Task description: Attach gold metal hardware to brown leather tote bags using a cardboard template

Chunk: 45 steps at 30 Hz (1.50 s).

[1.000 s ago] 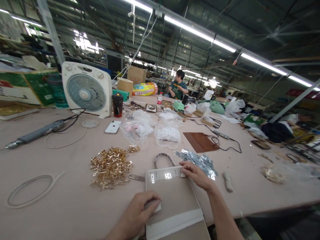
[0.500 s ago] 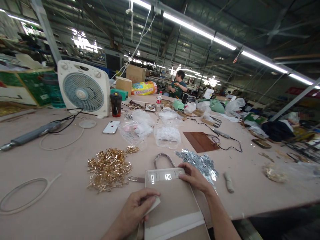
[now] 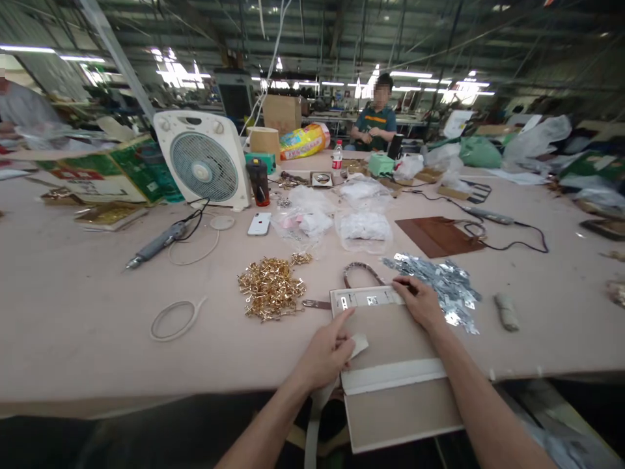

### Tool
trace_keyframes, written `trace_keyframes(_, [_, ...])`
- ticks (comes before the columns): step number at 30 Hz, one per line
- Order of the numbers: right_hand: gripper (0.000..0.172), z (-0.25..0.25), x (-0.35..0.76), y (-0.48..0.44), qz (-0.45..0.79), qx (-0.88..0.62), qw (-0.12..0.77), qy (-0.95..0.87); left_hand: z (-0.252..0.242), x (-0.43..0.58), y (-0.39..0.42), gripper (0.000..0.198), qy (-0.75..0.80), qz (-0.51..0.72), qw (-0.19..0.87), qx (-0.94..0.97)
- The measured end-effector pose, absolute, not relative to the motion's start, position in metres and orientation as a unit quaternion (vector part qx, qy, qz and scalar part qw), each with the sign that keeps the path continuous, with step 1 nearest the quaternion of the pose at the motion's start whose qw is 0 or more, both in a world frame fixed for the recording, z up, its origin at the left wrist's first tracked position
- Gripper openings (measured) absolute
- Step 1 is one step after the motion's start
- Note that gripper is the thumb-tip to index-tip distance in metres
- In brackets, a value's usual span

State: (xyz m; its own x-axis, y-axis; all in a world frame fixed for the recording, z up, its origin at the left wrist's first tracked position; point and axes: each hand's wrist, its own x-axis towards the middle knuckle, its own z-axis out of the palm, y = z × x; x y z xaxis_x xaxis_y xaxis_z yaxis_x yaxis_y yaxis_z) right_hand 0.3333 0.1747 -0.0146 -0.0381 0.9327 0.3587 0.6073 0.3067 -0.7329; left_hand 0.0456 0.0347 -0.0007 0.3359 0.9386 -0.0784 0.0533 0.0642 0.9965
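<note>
A flat tan bag panel with white trim (image 3: 390, 352) lies before me, half over the table's near edge. My left hand (image 3: 326, 352) is closed on a small white scrap (image 3: 359, 343) at the panel's left side, index finger extended. My right hand (image 3: 420, 302) rests on the panel's top right corner, fingers curled against the white strip with metal fittings (image 3: 366, 299). A strap loop (image 3: 361, 270) sticks out above the panel.
A heap of gold metal parts (image 3: 271, 288) lies left of the panel, silver parts (image 3: 442, 281) to the right. Farther back are a white fan (image 3: 202, 159), a phone (image 3: 258, 223), plastic bags (image 3: 364, 228), a brown leather piece (image 3: 437, 236), and a seated person (image 3: 375, 120).
The camera has pulled back and turned, so the table's near edge now shows. My left hand has lifted the white scrap a little; my right hand stays on the panel's corner.
</note>
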Motion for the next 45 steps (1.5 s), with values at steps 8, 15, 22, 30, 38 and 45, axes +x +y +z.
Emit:
trace_keyframes(8, [0.023, 0.038, 0.272, 0.085, 0.213, -0.374, 0.337, -0.837, 0.0, 0.041, 0.032, 0.078, 0.427, 0.362, 0.507, 0.655])
trace_keyframes(15, [0.027, 0.003, 0.242, 0.049, 0.213, -0.351, 0.296, -0.862, 0.002, 0.039, 0.031, 0.077, 0.434, 0.376, 0.462, 0.676])
trace_keyframes(22, [0.025, 0.007, 0.245, 0.052, 0.209, -0.354, 0.277, -0.869, 0.004, 0.04, 0.031, 0.056, 0.467, 0.367, 0.445, 0.67])
trace_keyframes(30, [0.014, 0.0, 0.248, 0.051, 0.305, -0.358, 0.326, -0.82, 0.006, 0.041, 0.033, 0.016, 0.483, 0.357, 0.441, 0.667])
trace_keyframes(38, [0.011, 0.01, 0.257, 0.05, 0.331, -0.359, 0.304, -0.818, 0.012, 0.039, 0.035, 0.03, 0.441, 0.322, 0.462, 0.699])
trace_keyframes(45, [0.015, -0.004, 0.249, 0.042, 0.243, -0.297, 0.375, -0.844, 0.004, 0.043, 0.04, 0.028, 0.422, 0.385, 0.641, 0.513])
